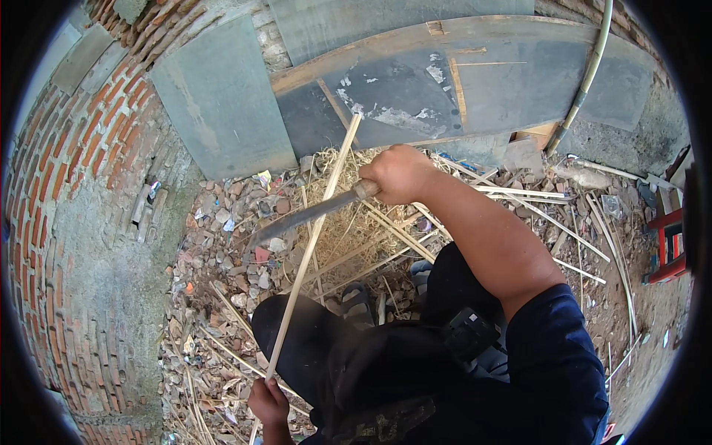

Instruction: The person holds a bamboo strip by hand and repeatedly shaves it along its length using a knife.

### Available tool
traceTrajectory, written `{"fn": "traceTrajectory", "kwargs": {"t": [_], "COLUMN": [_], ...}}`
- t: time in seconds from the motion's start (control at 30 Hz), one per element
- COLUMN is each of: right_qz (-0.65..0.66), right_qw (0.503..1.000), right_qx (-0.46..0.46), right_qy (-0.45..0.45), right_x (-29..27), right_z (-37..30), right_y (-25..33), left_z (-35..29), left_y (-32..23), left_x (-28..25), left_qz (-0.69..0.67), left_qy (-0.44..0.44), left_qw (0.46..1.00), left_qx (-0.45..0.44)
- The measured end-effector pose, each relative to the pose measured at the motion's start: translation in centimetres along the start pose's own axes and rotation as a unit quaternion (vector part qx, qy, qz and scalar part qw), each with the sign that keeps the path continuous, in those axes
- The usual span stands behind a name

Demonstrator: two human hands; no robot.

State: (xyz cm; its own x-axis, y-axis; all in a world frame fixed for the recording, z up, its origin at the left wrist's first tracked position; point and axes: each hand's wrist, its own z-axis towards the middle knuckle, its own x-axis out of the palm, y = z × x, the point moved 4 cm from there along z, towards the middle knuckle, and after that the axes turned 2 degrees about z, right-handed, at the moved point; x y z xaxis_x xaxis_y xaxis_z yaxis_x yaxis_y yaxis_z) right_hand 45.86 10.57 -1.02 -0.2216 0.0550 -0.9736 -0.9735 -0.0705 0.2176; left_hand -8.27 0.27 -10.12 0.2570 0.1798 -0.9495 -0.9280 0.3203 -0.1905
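Note:
My right hand (401, 175) is closed round the wooden handle of a machete (295, 217). Its long, dark blade points to the left and crosses a pale bamboo strip (304, 256) in its upper part; whether the edge touches the strip I cannot tell. Low in the picture, my left hand (268, 402) grips that strip near its lower end. From there the strip slants up and to the right, passing over my left knee, which is in dark trousers. Its far tip stands near the grey boards.
Pale shavings (363, 241) and several bamboo strips (519, 194) litter the ground among stones and brick rubble (222, 215). A worn brick wall (74, 245) rises at left, grey boards (222, 96) stand ahead. A pole (586, 81) leans at right, near a red object (666, 248).

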Motion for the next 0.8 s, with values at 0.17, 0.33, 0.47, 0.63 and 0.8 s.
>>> {"fn": "traceTrajectory", "kwargs": {"t": [0.17, 0.33, 0.47, 0.63, 0.8], "right_qz": [0.117, 0.119, 0.075, 0.049, 0.146], "right_qw": [0.980, 0.962, 0.991, 0.998, 0.971], "right_qx": [0.128, 0.187, 0.081, -0.017, 0.158], "right_qy": [-0.098, -0.157, -0.077, 0.032, -0.105], "right_x": [2.5, 1.6, 0.3, 1.6, 3.4], "right_z": [0.2, -1.0, -0.7, 1.0, 0.9], "right_y": [-6.4, -7.4, -2.6, 0.9, -5.6], "left_z": [0.0, 0.4, 1.6, 2.6, 2.1], "left_y": [0.2, -0.1, -1.5, -1.6, -1.4], "left_x": [1.4, 0.2, -0.8, -1.2, 0.0], "left_qz": [0.005, -0.009, -0.097, -0.160, -0.105], "left_qy": [-0.027, 0.000, 0.053, 0.120, 0.085], "left_qw": [0.999, 1.000, 0.994, 0.980, 0.991], "left_qx": [0.017, 0.010, 0.017, -0.002, 0.022]}}
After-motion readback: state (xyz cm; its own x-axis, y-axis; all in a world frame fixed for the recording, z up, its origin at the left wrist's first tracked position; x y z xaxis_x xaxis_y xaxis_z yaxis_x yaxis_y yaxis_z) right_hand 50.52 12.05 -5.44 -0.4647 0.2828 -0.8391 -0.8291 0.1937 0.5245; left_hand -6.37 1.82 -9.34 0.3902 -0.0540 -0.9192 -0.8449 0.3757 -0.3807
